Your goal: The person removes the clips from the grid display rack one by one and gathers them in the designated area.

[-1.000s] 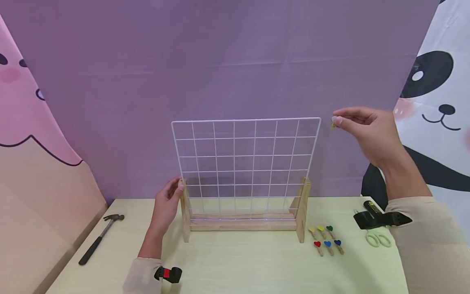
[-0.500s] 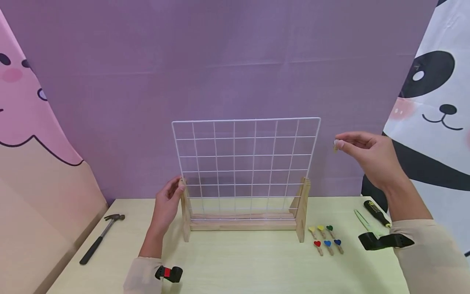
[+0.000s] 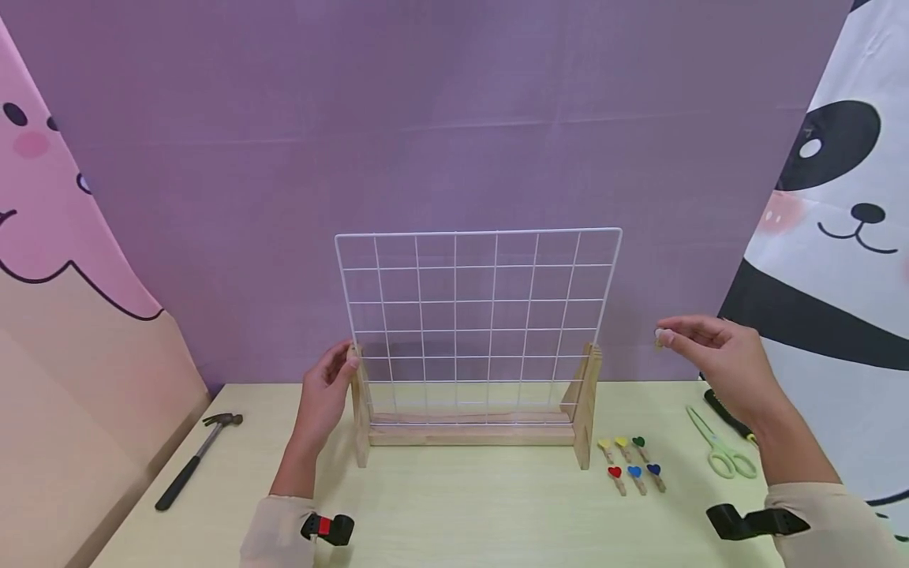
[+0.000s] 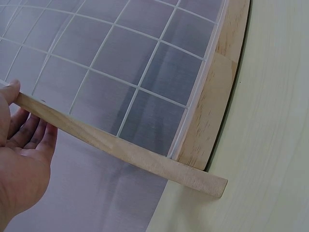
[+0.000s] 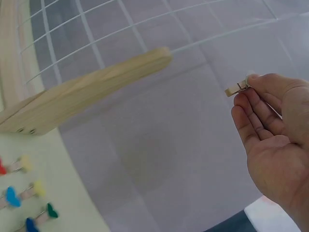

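Note:
A white wire grid (image 3: 474,300) stands upright in a wooden stand (image 3: 469,435) on the table. My left hand (image 3: 325,394) holds the top of the stand's left upright, with the thumb on one side and fingers (image 4: 47,137) on the other in the left wrist view. Off to the right of the grid, above the table, my right hand (image 3: 720,359) pinches a small wooden clothespin (image 5: 237,88) between thumb and fingertips. Its white top is partly covered by the thumb. Several clothespins with coloured hearts, including a red-heart clothespin (image 3: 616,480), lie in two rows right of the stand.
A hammer (image 3: 199,461) with a black handle lies at the table's left. Green scissors (image 3: 723,454) and a black-and-yellow tool (image 3: 726,412) lie at the right, near my right forearm. A purple cloth (image 3: 454,118) hangs behind the table.
My right hand has come down with the clothespin, from beside the grid's top edge to near the stand's upright height. My left hand has stayed on the stand.

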The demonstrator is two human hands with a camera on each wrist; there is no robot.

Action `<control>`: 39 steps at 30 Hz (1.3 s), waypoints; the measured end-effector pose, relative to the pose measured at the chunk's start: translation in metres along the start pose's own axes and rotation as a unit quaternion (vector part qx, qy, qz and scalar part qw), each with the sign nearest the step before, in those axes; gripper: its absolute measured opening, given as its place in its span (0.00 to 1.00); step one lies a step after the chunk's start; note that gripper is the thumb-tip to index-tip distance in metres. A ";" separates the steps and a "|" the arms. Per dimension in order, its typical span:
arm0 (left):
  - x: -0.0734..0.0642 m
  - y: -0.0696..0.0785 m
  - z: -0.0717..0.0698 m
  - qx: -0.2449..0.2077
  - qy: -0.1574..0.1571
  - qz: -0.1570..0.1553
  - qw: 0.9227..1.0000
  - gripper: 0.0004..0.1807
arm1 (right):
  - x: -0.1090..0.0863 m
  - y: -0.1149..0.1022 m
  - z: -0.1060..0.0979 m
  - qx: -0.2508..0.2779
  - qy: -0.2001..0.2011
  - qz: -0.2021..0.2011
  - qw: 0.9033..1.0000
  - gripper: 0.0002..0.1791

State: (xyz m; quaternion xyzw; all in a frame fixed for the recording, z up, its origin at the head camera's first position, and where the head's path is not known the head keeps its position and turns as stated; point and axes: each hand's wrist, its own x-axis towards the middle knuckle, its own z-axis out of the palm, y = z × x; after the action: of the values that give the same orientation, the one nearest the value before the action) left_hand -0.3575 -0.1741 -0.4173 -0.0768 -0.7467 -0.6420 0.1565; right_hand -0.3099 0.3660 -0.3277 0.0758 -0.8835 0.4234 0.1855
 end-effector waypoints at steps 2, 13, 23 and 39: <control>0.000 0.000 0.000 0.001 -0.001 -0.001 1.000 0.26 | -0.006 0.009 0.002 0.002 -0.001 -0.001 1.000 0.20; 0.000 0.001 -0.002 0.004 0.003 0.002 1.000 0.26 | -0.038 0.059 0.006 0.033 -0.023 0.040 0.998 0.19; 0.002 0.000 -0.002 0.009 0.008 -0.004 1.000 0.26 | -0.066 0.096 0.020 0.033 -0.045 0.066 0.996 0.20; 0.001 0.000 -0.002 0.005 0.002 -0.007 1.000 0.27 | -0.090 0.143 0.048 0.021 -0.096 0.133 0.986 0.22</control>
State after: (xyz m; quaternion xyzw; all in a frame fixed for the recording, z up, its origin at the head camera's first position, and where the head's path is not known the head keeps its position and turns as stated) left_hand -0.3582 -0.1761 -0.4168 -0.0700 -0.7502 -0.6392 0.1539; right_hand -0.2815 0.4170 -0.4930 0.0014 -0.8904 0.4534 0.0406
